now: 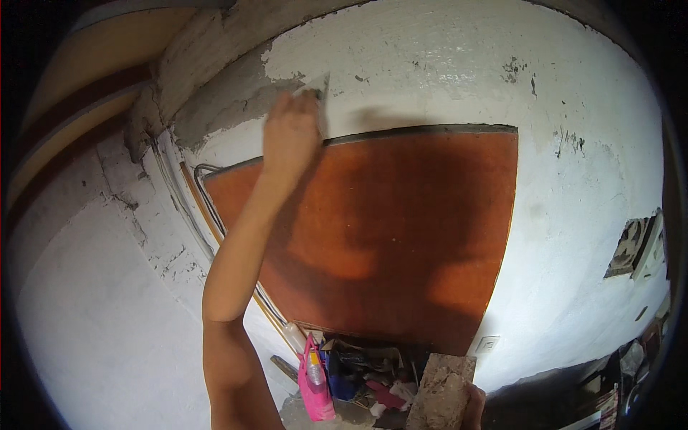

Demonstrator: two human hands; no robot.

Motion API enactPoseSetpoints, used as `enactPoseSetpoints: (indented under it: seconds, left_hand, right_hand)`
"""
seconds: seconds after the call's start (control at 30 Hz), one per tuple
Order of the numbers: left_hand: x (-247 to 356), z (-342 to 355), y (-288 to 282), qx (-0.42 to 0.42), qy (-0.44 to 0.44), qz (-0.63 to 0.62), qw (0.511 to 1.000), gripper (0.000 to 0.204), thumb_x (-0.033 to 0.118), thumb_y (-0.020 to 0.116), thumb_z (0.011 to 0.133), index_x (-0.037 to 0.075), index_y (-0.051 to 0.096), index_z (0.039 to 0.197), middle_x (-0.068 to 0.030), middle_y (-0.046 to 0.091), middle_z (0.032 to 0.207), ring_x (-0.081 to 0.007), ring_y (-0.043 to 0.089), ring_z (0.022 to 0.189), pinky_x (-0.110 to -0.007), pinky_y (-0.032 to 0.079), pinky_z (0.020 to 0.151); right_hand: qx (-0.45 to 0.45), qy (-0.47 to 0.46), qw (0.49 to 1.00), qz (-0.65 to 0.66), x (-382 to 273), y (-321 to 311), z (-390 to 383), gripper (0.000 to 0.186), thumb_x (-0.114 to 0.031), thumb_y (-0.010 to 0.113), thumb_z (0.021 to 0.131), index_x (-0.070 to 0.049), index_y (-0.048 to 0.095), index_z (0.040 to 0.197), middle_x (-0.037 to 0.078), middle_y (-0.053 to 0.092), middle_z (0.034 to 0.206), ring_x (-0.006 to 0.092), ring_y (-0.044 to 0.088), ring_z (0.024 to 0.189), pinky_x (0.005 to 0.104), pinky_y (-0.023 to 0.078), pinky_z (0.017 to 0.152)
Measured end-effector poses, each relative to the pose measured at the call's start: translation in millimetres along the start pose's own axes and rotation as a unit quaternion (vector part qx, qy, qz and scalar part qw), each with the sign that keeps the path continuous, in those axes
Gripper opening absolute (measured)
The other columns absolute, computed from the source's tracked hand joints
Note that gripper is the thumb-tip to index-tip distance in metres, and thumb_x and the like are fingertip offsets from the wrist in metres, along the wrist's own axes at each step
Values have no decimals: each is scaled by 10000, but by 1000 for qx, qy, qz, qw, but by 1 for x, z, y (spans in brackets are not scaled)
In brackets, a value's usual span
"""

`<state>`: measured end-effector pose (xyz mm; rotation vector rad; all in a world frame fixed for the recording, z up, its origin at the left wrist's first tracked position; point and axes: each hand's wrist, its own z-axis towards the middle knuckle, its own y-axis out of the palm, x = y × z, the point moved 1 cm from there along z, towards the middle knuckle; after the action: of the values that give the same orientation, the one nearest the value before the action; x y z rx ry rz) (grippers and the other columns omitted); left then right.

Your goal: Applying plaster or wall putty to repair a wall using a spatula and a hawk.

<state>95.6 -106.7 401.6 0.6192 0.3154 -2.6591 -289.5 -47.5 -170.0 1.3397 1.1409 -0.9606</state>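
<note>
My left hand [290, 136] is raised against the white wall, with its fingers closed round a scraper [325, 89]. The scraper's thin pale blade shows beyond the knuckles, close to the wall surface; its handle is hidden in my grip. Next to the hand runs an edge where white coating meets bare grey plaster [222, 97]. Low at the right, my right hand [474, 407] grips a rough, crusted brown board [442, 390] by its right side. Only part of that hand shows.
Below the worked wall is a large orange-brown panel [387, 229]. Cables [175, 190] run down the left corner. At the bottom lie a pink bag [314, 390] and mixed clutter [365, 373]. A wall socket [488, 344] sits right of the panel; a small wall opening [629, 247] is farther right.
</note>
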Motion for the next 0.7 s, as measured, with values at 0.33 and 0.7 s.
enactPoseSetpoints:
  seconds: [0.33, 0.7]
  left_hand:
    - [65, -127, -66, -39, -270, -537, 798, 176, 92, 636, 908, -69, 657, 977, -128, 683, 930, -162, 658, 881, -277, 502, 775]
    - [220, -332, -67, -514, -458, -682, 247, 163, 148, 651, 913, -11, 688, 918, 9, 665, 801, -33, 536, 716, -202, 420, 654]
  right_hand:
    - [71, 76, 975, 199, -99, 41, -44, 345, -265, 509, 921, 42, 662, 942, 76, 659, 889, 171, 603, 773, 308, 493, 696]
    - [48, 111, 974, 192, -128, 56, -57, 353, -284, 548, 935, 53, 650, 968, 80, 671, 832, 118, 615, 692, 225, 475, 627]
